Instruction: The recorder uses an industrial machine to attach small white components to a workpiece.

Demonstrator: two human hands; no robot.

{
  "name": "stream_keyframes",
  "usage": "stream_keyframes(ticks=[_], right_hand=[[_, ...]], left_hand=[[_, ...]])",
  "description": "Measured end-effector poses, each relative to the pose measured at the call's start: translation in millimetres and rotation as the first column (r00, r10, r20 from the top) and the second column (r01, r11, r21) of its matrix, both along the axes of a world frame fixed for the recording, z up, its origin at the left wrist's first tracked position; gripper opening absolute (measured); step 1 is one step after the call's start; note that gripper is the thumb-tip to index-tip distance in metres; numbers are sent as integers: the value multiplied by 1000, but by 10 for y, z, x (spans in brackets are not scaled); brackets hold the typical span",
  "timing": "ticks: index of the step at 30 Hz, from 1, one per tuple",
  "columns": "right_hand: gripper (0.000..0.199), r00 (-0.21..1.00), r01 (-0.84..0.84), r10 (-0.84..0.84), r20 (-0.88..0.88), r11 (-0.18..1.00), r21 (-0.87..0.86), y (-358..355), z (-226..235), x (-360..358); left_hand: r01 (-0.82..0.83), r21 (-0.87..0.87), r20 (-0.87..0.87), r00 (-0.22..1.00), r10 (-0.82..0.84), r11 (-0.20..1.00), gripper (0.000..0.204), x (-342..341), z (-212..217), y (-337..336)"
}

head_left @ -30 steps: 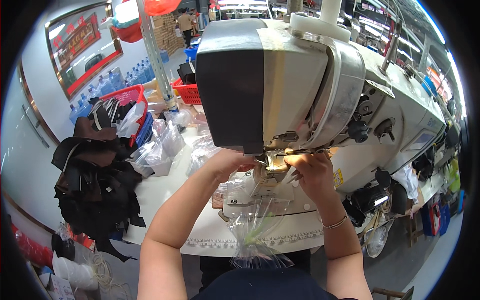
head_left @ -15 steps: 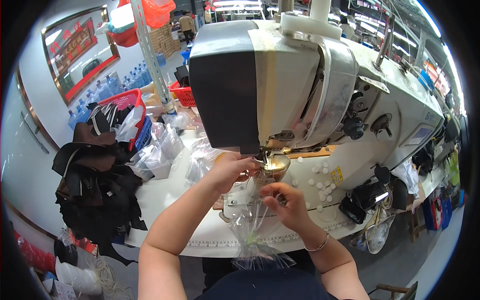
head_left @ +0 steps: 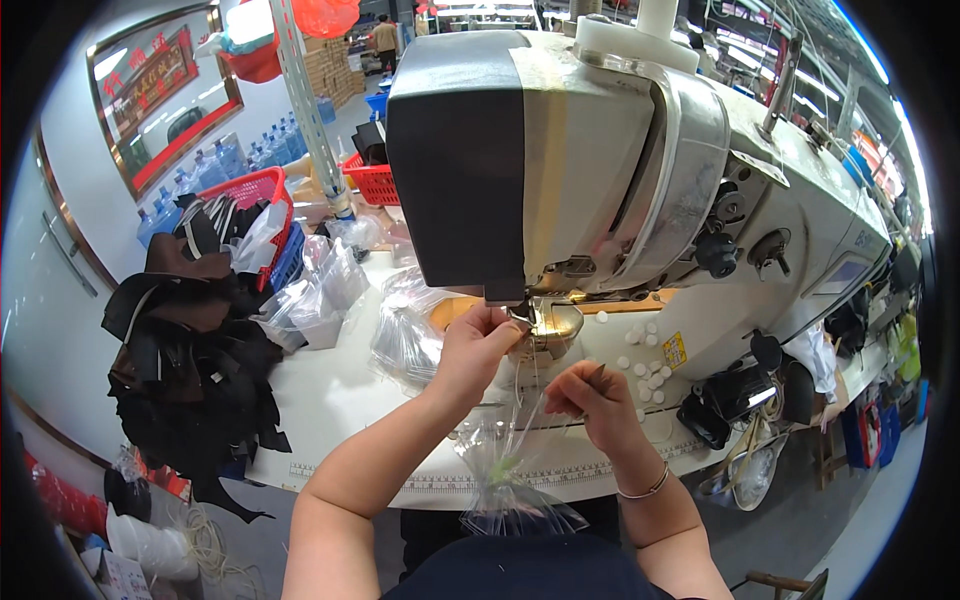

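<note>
An industrial sewing machine (head_left: 590, 160) with a dark front cover fills the middle of the view. My left hand (head_left: 475, 350) is closed in a pinch right at the needle area, beside a shiny metal part (head_left: 555, 320); whatever its fingertips hold is too small to make out. Lower and to the right, my right hand (head_left: 595, 405) is curled shut, with a small dark pointed tip showing above its fingers. Pale thread-like strands run down between the hands toward a clear plastic piece (head_left: 495, 460), which hangs over the table's front edge near my body.
Several small white discs (head_left: 640, 365) lie right of the needle area. Clear plastic bags (head_left: 405, 330) rest on the left of the white table (head_left: 310, 400). Black scraps (head_left: 195, 370) hang at the far left, near a red basket (head_left: 265, 190). Dark items (head_left: 735, 400) sit at right.
My left hand has shifted slightly to the right at the needle area. My right hand has moved a little right, and a dark tip now shows above its fingers. The view has shifted slightly.
</note>
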State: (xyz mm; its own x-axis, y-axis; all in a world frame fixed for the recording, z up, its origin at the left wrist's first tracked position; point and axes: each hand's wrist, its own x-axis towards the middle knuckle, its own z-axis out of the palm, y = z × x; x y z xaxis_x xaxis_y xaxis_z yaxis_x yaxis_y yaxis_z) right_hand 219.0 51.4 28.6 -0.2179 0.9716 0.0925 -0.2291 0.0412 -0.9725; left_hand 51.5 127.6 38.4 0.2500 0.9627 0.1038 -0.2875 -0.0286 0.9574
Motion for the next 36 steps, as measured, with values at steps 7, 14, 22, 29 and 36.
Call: stream_keyframes(ticks=[7,14,22,29,36], right_hand=[[21,992,75,-83,-91,994,-84,135,118,190],[21,990,-46,32,-140,994,-95,355,191,350],[28,957,-184,146,-251,973,-137,827,210,564],[24,578,505,-777,248,580,639,492,79,240],[30,239,-228,-941,240,186,956,175,76,-69]], left_hand=[[-142,93,-42,988,147,985,22,73,-95,-150],[-208,36,-11,978,209,977,26,128,-60,-252],[310,-127,-370,866,-335,942,17,-230,351,-424],[157,317,-610,789,74,935,45,-283,418,201],[312,286,-625,777,-71,906,31,-243,464,334]])
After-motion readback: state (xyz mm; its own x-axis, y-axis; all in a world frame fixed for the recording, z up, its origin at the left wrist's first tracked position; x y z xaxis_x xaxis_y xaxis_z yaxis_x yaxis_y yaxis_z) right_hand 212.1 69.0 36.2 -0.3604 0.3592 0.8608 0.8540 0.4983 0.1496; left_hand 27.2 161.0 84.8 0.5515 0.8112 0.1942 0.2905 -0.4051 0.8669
